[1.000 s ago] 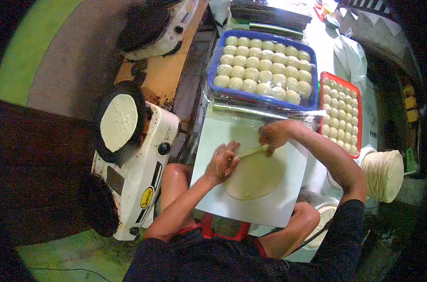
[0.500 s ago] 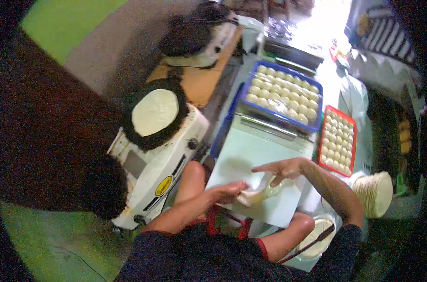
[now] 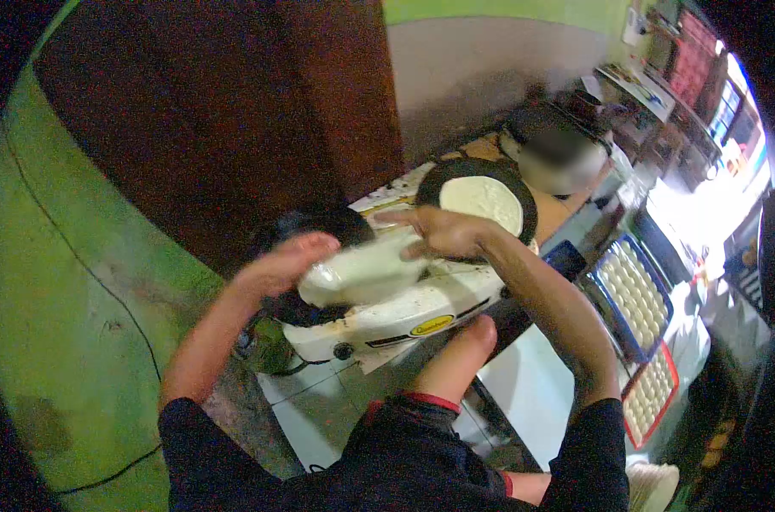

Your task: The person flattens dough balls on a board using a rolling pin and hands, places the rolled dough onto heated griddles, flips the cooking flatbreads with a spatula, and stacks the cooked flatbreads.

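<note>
A thin, pale sheet of dough [image 3: 366, 271] stretches between my hands over the near-left pan [image 3: 289, 309] of a white gas stove [image 3: 379, 322]. Its left edge is gripped by my left hand [image 3: 295, 260]. My right hand [image 3: 447, 233] holds the other end, thumb underneath and index finger extended. The dough is smeared by motion and hides much of that pan. On the second black pan [image 3: 430, 183], just beyond my right hand, lies a round flat dough [image 3: 481, 200].
A further burner with a dark pan [image 3: 549, 136] stands behind. To the right are a white board [image 3: 532, 384], a blue tray [image 3: 605, 299] and a red tray [image 3: 633, 422] of dough balls, and a stack of flatbreads [image 3: 652, 488]. A brown panel [image 3: 225, 111] rises at left.
My view has turned left from the board to the stove. Both hands have moved from the board to above the near pan, carrying the dough, which is now spread wider between them.
</note>
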`<state>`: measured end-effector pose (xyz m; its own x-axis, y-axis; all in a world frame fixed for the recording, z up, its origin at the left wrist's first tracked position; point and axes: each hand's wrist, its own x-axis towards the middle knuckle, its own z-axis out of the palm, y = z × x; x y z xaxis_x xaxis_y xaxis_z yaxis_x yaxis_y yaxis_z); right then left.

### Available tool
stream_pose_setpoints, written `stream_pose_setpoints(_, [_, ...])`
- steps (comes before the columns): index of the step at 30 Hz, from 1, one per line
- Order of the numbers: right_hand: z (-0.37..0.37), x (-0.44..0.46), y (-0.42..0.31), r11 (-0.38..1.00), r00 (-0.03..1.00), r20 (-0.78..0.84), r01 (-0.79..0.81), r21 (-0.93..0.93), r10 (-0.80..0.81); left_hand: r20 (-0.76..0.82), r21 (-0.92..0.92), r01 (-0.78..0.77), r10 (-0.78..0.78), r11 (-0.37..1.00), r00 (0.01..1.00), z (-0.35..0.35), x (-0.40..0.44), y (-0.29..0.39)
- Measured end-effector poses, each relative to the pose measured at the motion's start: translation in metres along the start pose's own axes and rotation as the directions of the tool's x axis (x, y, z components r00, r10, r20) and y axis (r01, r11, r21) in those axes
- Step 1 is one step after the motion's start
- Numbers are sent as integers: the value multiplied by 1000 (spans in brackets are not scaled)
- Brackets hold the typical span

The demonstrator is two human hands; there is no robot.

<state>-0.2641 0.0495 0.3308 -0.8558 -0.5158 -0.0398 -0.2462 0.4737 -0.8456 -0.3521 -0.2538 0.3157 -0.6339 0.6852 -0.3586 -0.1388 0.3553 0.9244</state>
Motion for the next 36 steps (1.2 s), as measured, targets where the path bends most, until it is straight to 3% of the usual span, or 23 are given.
stream_pose_setpoints(2, [-8, 51, -21, 997, 999, -34, 4, 72, -2, -85, 179, -150, 167, 972, 982, -52, -15, 21])
stream_pose_setpoints(5, [8, 114, -12, 971, 962, -203, 144, -188, -182, -190, 559, -256, 422, 788, 886, -105, -3, -12])
stream_pose_setpoints(7, [36, 137, 4, 900, 981, -141, 63, -430, -136, -128, 666, -191, 363, 721, 923, -117, 2, -57])
stream_pose_setpoints(8, [57, 147, 39, 885, 972, -71, 174, -432, -226, -132, 662, -149, 310, 735, 942, -106, -3, -80])
stream_pose_setpoints(9, [95, 170, 110, 830, 972, -69, 152, -536, -223, -161, 819, -32, 284, 573, 945, -100, 1, -121])
stream_pose_setpoints(10, [117, 155, 116, 819, 998, 56, 38, -572, -8, 26, 865, -123, 202, 486, 979, -93, -3, -151])
stream_pose_setpoints(11, [129, 128, 95, 754, 990, 141, 91, -650, 1, 145, 957, -182, 173, 227, 974, -84, -11, -183])
stream_pose_setpoints(12, [153, 119, 144, 631, 963, 156, 262, -730, -220, 218, 954, -248, 181, 168, 959, -65, -31, -179])
stream_pose_setpoints(13, [153, 102, 119, 790, 987, 87, 158, -593, -132, 262, 952, -274, 98, 137, 960, -51, -49, -154])
stream_pose_setpoints(15, [136, 92, 84, 842, 979, 200, 143, -521, -42, 152, 898, -243, 260, 366, 954, -54, -58, -149])
stream_pose_setpoints(17, [143, 115, 80, 908, 996, -25, 73, -412, -91, -8, 844, -247, 471, 476, 882, -55, -27, -146])
stream_pose_setpoints(18, [161, 138, 95, 839, 903, -261, 168, -517, -342, -101, 815, -256, 564, 519, 820, -56, -3, -143])
stream_pose_setpoints(20, [178, 169, 120, 853, 947, -186, 138, -503, -263, -153, 878, -134, 533, 460, 832, -61, 59, -165])
stream_pose_setpoints(21, [181, 177, 124, 860, 964, -151, 119, -496, -220, -149, 885, -42, 369, 463, 917, -71, 96, -184])
stream_pose_setpoints(22, [186, 174, 122, 861, 985, -111, 58, -506, -132, -164, 920, -11, 409, 393, 897, -76, 112, -196])
stream_pose_setpoints(23, [187, 164, 114, 860, 979, -126, 78, -505, -162, -175, 945, 23, 447, 325, 877, -77, 121, -202])
stream_pose_setpoints(25, [186, 131, 83, 861, 963, -164, 108, -496, -216, -200, 945, 77, 374, 318, 906, -85, 138, -193])
stream_pose_setpoints(26, [182, 108, 69, 887, 958, -200, 96, -452, -205, -252, 914, 58, 449, 402, 857, -76, 126, -169])
stream_pose_setpoints(29, [170, 23, 58, 962, 929, -349, 22, -274, -121, -256, 931, 74, 496, 357, 830, -47, 107, -143])
stream_pose_setpoints(31, [164, -38, 54, 959, 911, -408, -159, -235, 51, -240, 923, -24, 623, 384, 744, -16, 108, -140])
stream_pose_setpoints(33, [163, -101, 46, 960, 776, -565, -244, 141, 280, -232, 858, -211, 719, 469, 655, 41, 105, -117])
stream_pose_setpoints(35, [165, -177, 55, 837, 591, -615, -493, 236, 521, -170, 532, -446, 607, 720, 776, 120, 106, -79])
stream_pose_setpoints(36, [173, -215, 65, 833, 526, -703, -526, 173, 478, -168, 473, -522, 654, 710, 738, 174, 120, -78])
